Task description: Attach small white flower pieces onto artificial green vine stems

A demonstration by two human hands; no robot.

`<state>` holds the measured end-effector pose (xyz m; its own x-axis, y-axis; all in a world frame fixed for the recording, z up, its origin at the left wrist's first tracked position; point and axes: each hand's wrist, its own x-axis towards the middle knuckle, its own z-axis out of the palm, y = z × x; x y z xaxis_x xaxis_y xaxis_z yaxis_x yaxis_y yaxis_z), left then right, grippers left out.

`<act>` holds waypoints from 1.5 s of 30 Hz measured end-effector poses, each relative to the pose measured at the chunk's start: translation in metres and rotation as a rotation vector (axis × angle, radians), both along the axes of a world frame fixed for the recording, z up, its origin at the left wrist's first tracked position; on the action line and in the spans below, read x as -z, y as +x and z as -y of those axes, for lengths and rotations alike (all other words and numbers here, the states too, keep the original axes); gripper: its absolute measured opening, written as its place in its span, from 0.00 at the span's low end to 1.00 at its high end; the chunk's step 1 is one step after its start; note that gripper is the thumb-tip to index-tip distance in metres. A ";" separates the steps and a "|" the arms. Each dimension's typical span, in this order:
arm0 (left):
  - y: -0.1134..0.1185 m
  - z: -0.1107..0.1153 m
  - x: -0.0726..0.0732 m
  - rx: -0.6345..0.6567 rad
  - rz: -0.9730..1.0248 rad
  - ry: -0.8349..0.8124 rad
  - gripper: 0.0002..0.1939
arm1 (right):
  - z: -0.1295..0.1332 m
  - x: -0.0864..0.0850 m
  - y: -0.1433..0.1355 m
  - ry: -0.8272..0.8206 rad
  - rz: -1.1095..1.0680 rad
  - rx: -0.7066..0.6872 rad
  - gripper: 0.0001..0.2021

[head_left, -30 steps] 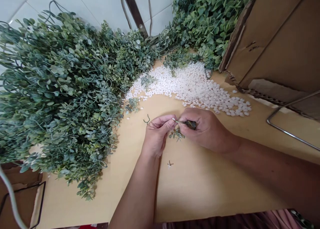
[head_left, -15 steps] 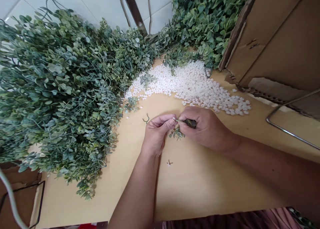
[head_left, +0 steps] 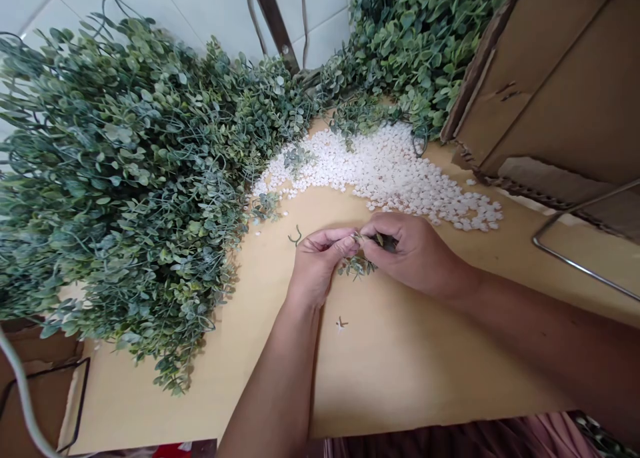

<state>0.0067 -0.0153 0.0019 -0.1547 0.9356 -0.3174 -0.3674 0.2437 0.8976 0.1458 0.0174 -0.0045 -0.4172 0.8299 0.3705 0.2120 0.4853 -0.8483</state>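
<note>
My left hand (head_left: pixel 320 261) pinches the end of a thin green stem, its thumb and forefinger pressed together. Right beside it, my right hand (head_left: pixel 415 251) is closed on the same leafy stem (head_left: pixel 384 241), whose dark leaves show between the fingers. The two sets of fingertips nearly touch. Below them on the table lies a small leafy sprig (head_left: pixel 357 267), partly covered by the hands. Behind the hands spreads a heap of small white pieces (head_left: pixel 385 165).
Bushy green foliage (head_left: pixel 150 158) fills the left, with more foliage (head_left: pixel 405 38) at the back. A cardboard box (head_left: pixel 555 78) stands at the right near a metal wire (head_left: pixel 585 266). Small scraps (head_left: pixel 341 324) lie on the tan table (head_left: pixel 400 378).
Both hands have shifted slightly, and the right fingertips have come closer to the left ones along the stem. The whole view has moved a little.
</note>
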 end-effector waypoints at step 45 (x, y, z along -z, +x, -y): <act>-0.015 0.008 0.000 0.295 -0.819 0.375 0.07 | -0.013 -0.008 0.008 -0.479 -0.209 0.041 0.10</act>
